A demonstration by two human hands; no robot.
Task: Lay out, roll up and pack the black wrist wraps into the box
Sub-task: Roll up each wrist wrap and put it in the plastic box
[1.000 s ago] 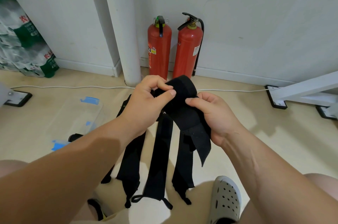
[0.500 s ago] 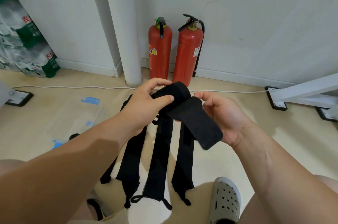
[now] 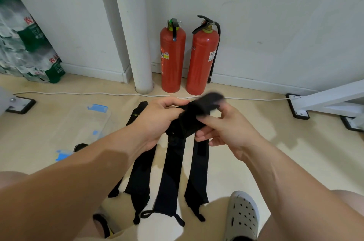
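A wrap (image 3: 190, 120) is gripped by left hand (image 3: 155, 120) and right hand (image 3: 229, 131) over beige floor (image 3: 266, 162); extinguishers (image 3: 172, 59) are stood against the wall (image 3: 275, 24).

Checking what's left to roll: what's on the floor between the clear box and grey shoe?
Flat black wrist wraps, side by side, shown in the head view.

Held wrap (image 3: 192, 117): black, partly rolled, far end motion-blurred. It is gripped between left hand (image 3: 157, 120) and right hand (image 3: 226, 130), up off the floor. Left wrap (image 3: 140, 164), middle wrap (image 3: 171, 179) and right wrap (image 3: 198, 173): black strips lying flat on the floor, side by side, loops at near ends. Box (image 3: 88, 122): clear plastic, blue clips, on the floor left of the strips.
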